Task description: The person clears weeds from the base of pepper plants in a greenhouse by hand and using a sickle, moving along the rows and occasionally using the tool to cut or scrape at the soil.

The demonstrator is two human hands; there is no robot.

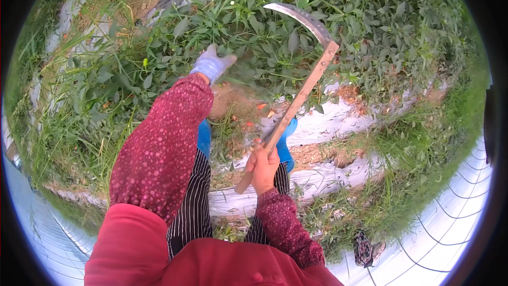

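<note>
In my bare right hand is the wooden handle of a sickle, gripped near its lower end. Its curved metal blade points up and to the left, over leafy plants. My left hand, in a pale blue-grey glove, reaches out over green foliage and grass with thumb and fingers apart; nothing shows in it, though its palm side is hidden.
Light plastic mulch film covers the ground in strips, with bare soil and small red and orange bits between. My blue boots stand among grass. A dark patterned bundle lies at the lower right, near the ribbed greenhouse cover.
</note>
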